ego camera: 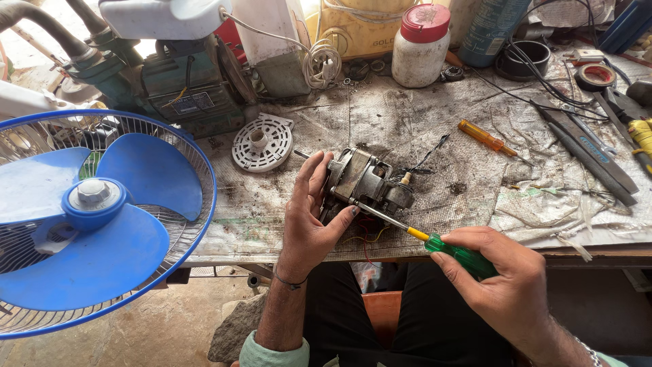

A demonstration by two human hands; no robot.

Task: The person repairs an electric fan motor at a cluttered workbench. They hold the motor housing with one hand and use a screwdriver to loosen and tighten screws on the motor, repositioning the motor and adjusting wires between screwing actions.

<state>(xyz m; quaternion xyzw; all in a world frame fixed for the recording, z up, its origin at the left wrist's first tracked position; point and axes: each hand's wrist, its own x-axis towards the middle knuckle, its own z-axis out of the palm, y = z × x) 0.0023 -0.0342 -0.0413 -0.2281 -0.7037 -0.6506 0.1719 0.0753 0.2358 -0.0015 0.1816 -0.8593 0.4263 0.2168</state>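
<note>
Green-handled screwdriver (435,246) gripped firmly in the right hand (499,282), fingers clenched round the handle, steel shaft run up toward ten o'clock and tip set against the near side of the fan motor (367,183). Long axis of the tool laid from four o'clock to ten o'clock, handle low off the counter's near edge, seemingly for leverage on a fastener, though the exact contact point too small to make out. Left hand (309,217) wrapped against the motor's nine o'clock flank, thumb pressed on the near face, fingers up along the casing — clamped on the body, evidently to stop it turning under the tool. Motor sat at the middle of the counter (421,129), on a grimy woven sheet, its shaft poking out toward ten o'clock, thin wires trailed off at one o'clock and six.

White slotted cover (262,143) parked at ten o'clock from the motor, well apart. Orange screwdriver (485,138) left at two o'clock, unused. Blue fan blade (88,204) inside its wire guard stood at nine o'clock, off the counter edge. White jar with red lid (421,44) up at twelve o'clock; files and tape out at three.
</note>
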